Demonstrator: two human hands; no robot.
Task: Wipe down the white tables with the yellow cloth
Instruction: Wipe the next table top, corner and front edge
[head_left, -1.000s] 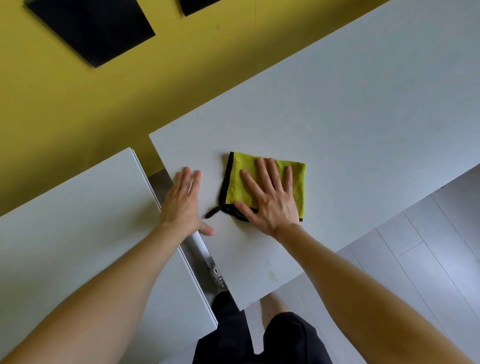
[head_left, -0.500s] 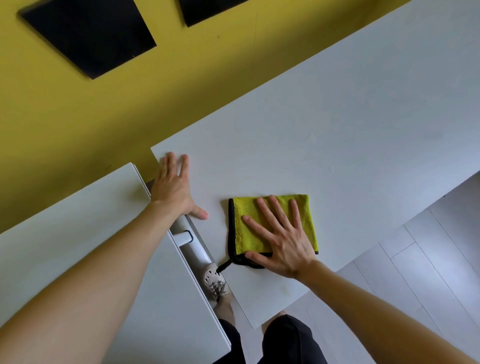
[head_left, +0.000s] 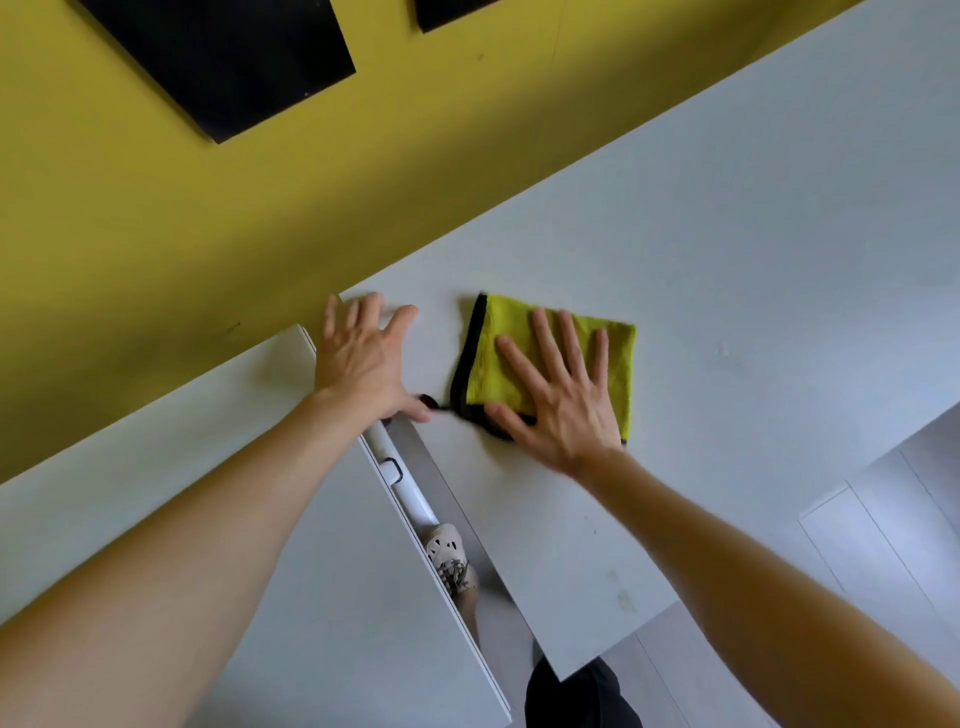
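Two white tabletops, narrow gap between. Right tabletop (head_left: 727, 234): long, runs along the yellow wall, folded yellow cloth (head_left: 506, 325) with black edging lies flat near its left end; faint yellowish smudges (head_left: 623, 600) near the near corner. Left grip (head_left: 361, 358) rests flat, fingers straight, on that tabletop's far-left corner. Left tabletop (head_left: 182, 493): bare white surface. Pale plank floor (head_left: 883, 519) at right; a shoe (head_left: 447, 551) stands in the gap.

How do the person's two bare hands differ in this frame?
The right hand presses flat on the folded yellow cloth with black trim; the left hand rests on the bare white table. The left hand sits at the table's corner; the right hand further in. Both are open, palms down.
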